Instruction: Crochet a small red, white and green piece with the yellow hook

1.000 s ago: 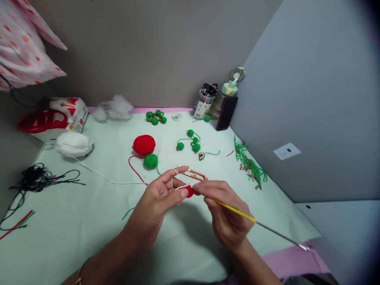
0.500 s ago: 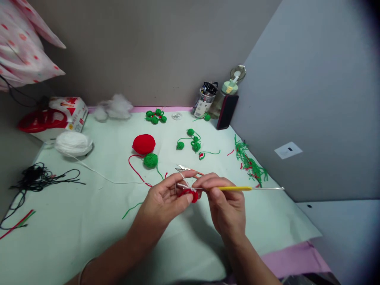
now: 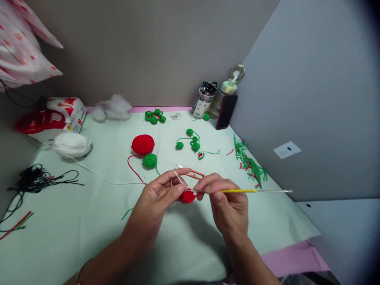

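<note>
My left hand (image 3: 162, 196) pinches a small red crocheted piece (image 3: 188, 196), with white yarn (image 3: 177, 176) looped over its forefinger. My right hand (image 3: 225, 202) grips a crochet hook (image 3: 255, 191) with a yellow handle, its tip at the red piece and its metal end pointing right. The white strand runs left across the mat to a white yarn ball (image 3: 72, 144). Small scissors (image 3: 194, 173) lie on the mat just behind my fingers.
On the pale green mat (image 3: 74, 221) lie a red yarn ball (image 3: 143, 144), a green ball (image 3: 150, 160), several small green pieces (image 3: 154, 116), green yarn scraps (image 3: 249, 164) and black cord (image 3: 32, 178). A jar (image 3: 204, 103), bottle and phone stand at the back corner.
The hook swung from pointing down-right to lying level, pointing right. The red piece turned between my fingers and my left forefinger lifted with the white yarn.
</note>
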### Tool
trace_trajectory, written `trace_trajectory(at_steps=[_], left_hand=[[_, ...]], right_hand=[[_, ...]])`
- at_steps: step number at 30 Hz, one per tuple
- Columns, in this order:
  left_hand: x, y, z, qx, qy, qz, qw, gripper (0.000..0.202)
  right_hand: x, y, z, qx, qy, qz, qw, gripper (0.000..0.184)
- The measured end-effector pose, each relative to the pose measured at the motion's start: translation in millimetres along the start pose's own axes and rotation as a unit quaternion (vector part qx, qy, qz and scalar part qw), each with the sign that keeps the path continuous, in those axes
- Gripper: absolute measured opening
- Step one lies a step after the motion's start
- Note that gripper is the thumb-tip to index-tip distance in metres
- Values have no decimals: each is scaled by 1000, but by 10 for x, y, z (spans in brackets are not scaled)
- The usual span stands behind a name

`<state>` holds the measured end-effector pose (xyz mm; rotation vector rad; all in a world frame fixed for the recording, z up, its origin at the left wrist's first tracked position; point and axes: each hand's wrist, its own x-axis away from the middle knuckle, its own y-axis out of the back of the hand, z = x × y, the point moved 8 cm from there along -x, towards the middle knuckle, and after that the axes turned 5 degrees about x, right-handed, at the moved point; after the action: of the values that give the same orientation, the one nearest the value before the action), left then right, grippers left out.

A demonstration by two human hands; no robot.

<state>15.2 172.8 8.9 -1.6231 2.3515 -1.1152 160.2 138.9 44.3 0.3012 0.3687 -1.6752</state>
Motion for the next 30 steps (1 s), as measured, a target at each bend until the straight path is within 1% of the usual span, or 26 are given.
trace_trajectory(at_steps=[3,8,12,14,16,18,20,24,27,30], left_hand=[[-3,19,-18,-5,-7,13,1000,29],[-17,16,-54,-21,-14,55,998,37],[3,-20,-88,-30,-7,63,998,32],[10,-44,-85,-31,-1,65,997,35],[7,-69,-69,-36,-1,75,997,35],[-5,-83,-49,-37,-8,83,996,31],[-19,-78,-32,-21,-15,84,996,27],[-33,-58,6,33,0,74,997,25],[-33,-59,26,48,14,72,996,30],[-39,-65,30,51,7,74,996,41]], right_hand=[[-11,25,40,15,4,2,1000,15],[-46,48,108,28,17,17,999,15],[-55,21,201,57,47,61,995,18],[-45,-7,248,69,56,90,992,19],[-29,-45,276,81,57,120,988,20],[-16,-70,275,88,51,137,985,20],[-14,-65,254,82,45,132,987,20],[-32,2,170,40,33,81,995,18],[-34,19,93,5,15,60,998,16],[-32,24,57,-19,8,47,999,16]])
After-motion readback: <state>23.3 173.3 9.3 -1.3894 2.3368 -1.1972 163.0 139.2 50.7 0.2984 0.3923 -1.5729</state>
